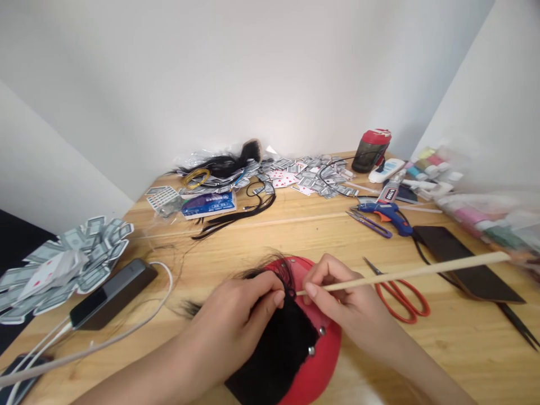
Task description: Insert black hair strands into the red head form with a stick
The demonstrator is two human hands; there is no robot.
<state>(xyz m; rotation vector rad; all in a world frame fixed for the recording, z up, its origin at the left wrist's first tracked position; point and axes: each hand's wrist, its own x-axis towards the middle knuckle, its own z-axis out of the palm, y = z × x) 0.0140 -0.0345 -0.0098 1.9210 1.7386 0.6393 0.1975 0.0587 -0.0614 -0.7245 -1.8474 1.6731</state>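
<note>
Black hair (pixel 280 343) lies on a red block (pixel 331 360) toward the near edge of the desk (pixel 304 230). The left hand (pixel 236 315) pinches a lock; the right hand (pixel 348 304) pinches a stick (pixel 430 270), its tip at the hair. Scissors (pixel 397 298) lie beside that hand; cards (pixel 284 179) and a bottle (pixel 370 153) sit along the far edge.
</note>
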